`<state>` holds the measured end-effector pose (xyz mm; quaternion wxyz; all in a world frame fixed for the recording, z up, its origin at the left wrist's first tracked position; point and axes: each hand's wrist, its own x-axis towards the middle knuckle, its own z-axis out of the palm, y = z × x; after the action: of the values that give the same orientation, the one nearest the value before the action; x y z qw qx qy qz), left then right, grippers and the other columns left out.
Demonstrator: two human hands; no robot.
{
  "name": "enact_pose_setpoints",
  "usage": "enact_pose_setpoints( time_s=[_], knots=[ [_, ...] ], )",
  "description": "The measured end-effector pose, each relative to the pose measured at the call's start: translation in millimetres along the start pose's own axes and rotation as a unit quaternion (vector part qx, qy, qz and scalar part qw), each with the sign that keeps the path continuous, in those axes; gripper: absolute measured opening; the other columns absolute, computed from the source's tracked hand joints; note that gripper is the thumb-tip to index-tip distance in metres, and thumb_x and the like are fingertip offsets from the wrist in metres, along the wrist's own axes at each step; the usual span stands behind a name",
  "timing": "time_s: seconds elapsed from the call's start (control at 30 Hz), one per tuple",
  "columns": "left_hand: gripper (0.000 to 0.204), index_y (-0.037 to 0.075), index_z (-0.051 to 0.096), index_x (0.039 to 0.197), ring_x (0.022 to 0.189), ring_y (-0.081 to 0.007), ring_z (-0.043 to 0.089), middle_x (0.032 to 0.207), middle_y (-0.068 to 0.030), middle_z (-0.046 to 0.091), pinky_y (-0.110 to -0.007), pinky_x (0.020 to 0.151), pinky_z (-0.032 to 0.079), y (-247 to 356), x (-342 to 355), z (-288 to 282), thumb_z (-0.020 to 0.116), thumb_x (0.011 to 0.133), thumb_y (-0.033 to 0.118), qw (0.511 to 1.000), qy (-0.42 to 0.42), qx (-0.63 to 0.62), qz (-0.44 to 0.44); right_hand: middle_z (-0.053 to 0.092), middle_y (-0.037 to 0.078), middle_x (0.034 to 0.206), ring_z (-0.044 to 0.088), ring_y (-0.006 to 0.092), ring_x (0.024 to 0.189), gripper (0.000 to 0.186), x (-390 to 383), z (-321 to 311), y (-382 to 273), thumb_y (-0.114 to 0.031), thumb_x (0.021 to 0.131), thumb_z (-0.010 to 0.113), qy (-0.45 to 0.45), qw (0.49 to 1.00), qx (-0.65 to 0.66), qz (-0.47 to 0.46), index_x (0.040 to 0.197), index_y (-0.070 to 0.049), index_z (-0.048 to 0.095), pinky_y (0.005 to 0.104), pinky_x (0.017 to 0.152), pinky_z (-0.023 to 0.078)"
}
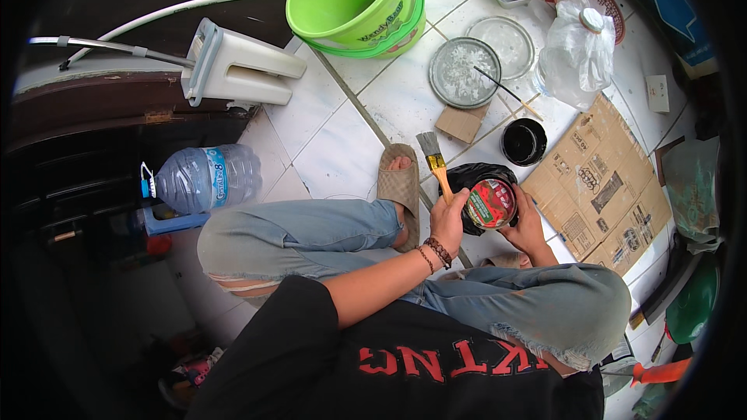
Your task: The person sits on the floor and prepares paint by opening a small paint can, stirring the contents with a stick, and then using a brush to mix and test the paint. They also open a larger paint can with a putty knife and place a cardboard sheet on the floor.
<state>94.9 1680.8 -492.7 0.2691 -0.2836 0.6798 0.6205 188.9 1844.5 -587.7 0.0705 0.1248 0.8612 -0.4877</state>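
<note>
Your left hand (448, 222): closed around a paintbrush (436, 163), long axis near to far, bristles far and slightly left. Your right hand (527, 230): partly curled, holding the right side of a round tin (490, 204). Tin: between both hands, black plastic bag (492, 171) about it. Black pot (507, 148): beyond the tin, slightly right, nearer your right hand.

Remotely, through the head camera, I see the left hand (447, 222) holding a paintbrush (437, 164). The right hand (529, 227) grips a round red tin (492, 204).
</note>
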Motion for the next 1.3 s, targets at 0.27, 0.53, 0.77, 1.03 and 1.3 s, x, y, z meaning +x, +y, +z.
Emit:
enact_pose_setpoints(
  time_s=[0.27, 0.53, 0.77, 1.03, 1.3],
  knots=[
    [0.04, 0.0, 0.063, 0.1, 0.084, -0.0156, 0.064, 0.091, -0.0075, 0.067, -0.028, 0.079, 0.049, -35, 92, -13, 0.055, 0.094, 0.039, 0.991, -0.098, -0.091, -0.029, 0.066, 0.023, 0.087, 0.067, 0.0417, 0.078, 0.077, 12, 39, -7, -0.039, 0.069, 0.083, -0.019, 0.996, -0.031, 0.079, 0.116, 0.002, 0.037, 0.0465, 0.065, 0.054],
    [0.048, -0.001, 0.058, 0.079, 0.073, -0.0167, 0.056, 0.084, -0.009, 0.065, -0.031, 0.072, 0.044, 14, 85, -18, 0.044, 0.099, 0.04, 0.935, -0.06, 0.287, 0.201, 0.062, 0.026, 0.075, 0.062, 0.0457, 0.07, 0.059, 9, 32, 9, -0.02, 0.07, 0.079, -0.021, 0.999, -0.001, 0.038, 0.107, -0.001, 0.037, 0.0497, 0.06, 0.049],
    [0.044, 0.001, 0.057, 0.087, 0.068, -0.0151, 0.059, 0.074, -0.0068, 0.063, -0.03, 0.066, 0.049, 146, 105, -67, 0.045, 0.101, 0.041, 0.823, -0.171, 0.466, 0.275, 0.069, 0.016, 0.094, 0.066, 0.0252, 0.088, 0.054, 6, -21, 10, -0.028, 0.072, 0.083, -0.005, 0.99, 0.111, 0.083, 0.113, 0.002, 0.064, 0.0372, 0.076, 0.053],
    [0.037, 0.005, 0.05, 0.09, 0.07, -0.0404, 0.058, 0.071, -0.0192, 0.059, -0.047, 0.063, 0.044, 314, 95, -77, 0.051, 0.097, 0.041, 0.631, -0.265, 0.592, 0.426, 0.07, 0.018, 0.096, 0.069, 0.0253, 0.091, 0.041, -22, -125, -22, -0.021, 0.077, 0.079, 0.006, 0.976, 0.077, 0.205, 0.107, 0.004, 0.066, 0.0375, 0.079, 0.054],
    [0.043, 0.003, 0.056, 0.091, 0.06, -0.0329, 0.06, 0.062, -0.0149, 0.058, -0.041, 0.058, 0.047, 335, 51, -19, 0.063, 0.089, 0.045, 0.675, -0.277, 0.395, 0.558, 0.062, 0.007, 0.081, 0.06, 0.0149, 0.072, 0.03, -62, -200, -120, -0.031, 0.095, 0.06, 0.23, 0.915, 0.311, 0.116, 0.1, -0.001, 0.061, 0.0277, 0.065, 0.05]
  ],
)
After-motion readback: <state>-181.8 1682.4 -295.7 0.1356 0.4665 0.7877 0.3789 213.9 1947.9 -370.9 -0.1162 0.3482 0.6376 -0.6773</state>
